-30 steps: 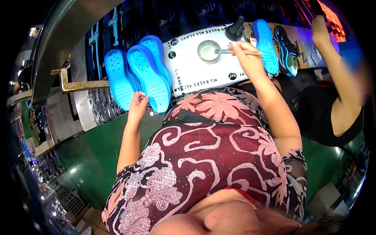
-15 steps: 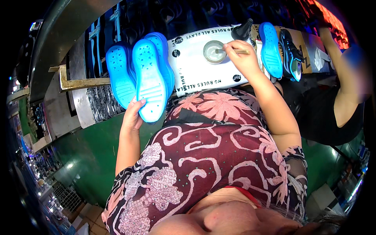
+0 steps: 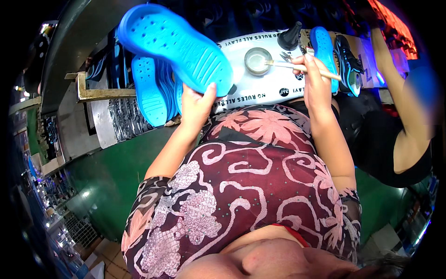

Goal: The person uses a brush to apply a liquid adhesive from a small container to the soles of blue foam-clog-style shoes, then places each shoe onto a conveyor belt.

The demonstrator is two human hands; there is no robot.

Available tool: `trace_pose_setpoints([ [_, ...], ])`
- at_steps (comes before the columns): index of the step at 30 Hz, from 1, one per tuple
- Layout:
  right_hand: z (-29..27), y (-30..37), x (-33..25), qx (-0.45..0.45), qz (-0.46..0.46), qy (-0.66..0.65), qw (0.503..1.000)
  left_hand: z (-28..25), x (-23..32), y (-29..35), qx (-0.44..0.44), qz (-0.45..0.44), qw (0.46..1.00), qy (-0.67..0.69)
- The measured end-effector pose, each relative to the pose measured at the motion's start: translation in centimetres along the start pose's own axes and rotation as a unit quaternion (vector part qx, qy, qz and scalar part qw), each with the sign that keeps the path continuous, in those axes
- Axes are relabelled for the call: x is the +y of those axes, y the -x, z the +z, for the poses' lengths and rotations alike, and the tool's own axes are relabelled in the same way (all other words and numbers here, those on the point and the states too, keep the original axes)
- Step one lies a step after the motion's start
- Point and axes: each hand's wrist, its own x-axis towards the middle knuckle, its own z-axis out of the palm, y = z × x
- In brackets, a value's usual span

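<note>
A bright blue shoe sole [image 3: 183, 51], dotted with small holes and ribbed at its near end, is raised and tilted over the left part of the work surface. My left hand [image 3: 197, 104] grips that near end, thumb on top. My right hand [image 3: 313, 83] closes around the pale handle of a brush [image 3: 331, 75]. The brush tip is at the right rim of a small round glass jar [image 3: 258, 61], which stands on a white printed sheet [image 3: 253, 90]. Beneath the raised sole, more blue soles [image 3: 149, 88] lie in a stack, partly covered.
A black cone-shaped bottle [image 3: 291, 37] stands behind the jar. Further right are another blue sole [image 3: 321, 42] and a black shoe upper [image 3: 346, 63]. A co-worker's arm [image 3: 390, 60] reaches in at the right. A wooden bar [image 3: 107, 94] juts out at the left.
My left hand has lifted the sole off the stack, up and turned toward the sheet. My right hand has shifted right and nearer me, drawing the brush from inside the jar to its rim.
</note>
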Motion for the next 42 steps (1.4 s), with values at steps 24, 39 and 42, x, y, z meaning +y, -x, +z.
trace_pose_setpoints([
  [24, 2.7, 2.9, -4.7, -0.123, -0.322, 0.266, 0.900, 3.4, 2.4, -0.8, -0.039, 0.130, 0.988, -0.075],
  [39, 1.2, 3.2, -4.3, -0.129, -0.315, 0.258, 0.904, 3.0, 1.5, -0.9, -0.054, 0.194, 0.977, -0.069],
  [42, 1.3, 3.2, -4.2, -0.118, -0.319, 0.231, 0.912, 3.0, 1.0, -1.0, -0.056, 0.225, 0.968, -0.092],
])
